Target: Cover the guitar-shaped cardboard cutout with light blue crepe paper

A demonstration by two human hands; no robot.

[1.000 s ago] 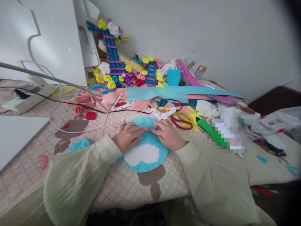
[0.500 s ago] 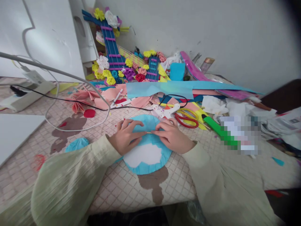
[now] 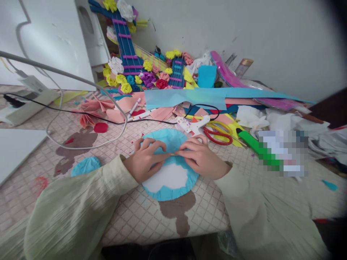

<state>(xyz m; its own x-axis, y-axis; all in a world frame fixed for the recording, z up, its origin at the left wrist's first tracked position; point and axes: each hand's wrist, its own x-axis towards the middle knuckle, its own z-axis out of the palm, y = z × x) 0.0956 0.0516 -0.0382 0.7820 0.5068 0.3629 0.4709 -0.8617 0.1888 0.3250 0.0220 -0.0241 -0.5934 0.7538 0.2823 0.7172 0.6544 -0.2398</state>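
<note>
A round piece covered in blue crepe paper (image 3: 165, 195) lies on the patterned tablecloth, with a white uncovered patch (image 3: 170, 177) on its near half. Over its left part is my left hand (image 3: 148, 155), fingers closed at the tips. My right hand (image 3: 199, 155) comes in from the right, its fingertips pinched too. Between the two hands runs a small thin light-coloured stick or strip (image 3: 172, 154), pinched from both ends just above the blue paper. A smaller blue crepe piece (image 3: 86, 167) lies beside my left sleeve.
Behind the hands are a white glue gun (image 3: 192, 126), red and yellow scissors (image 3: 219, 133), markers (image 3: 141, 115) and pink paper (image 3: 124, 104). A green cutter (image 3: 255, 146) is at right. A white cable (image 3: 81, 148) loops at left; paper-flower guitars (image 3: 127, 47) stand at the back.
The camera view has shifted slightly. Both hands stay over the blue round piece, still pinching the thin piece, with hardly any movement.
</note>
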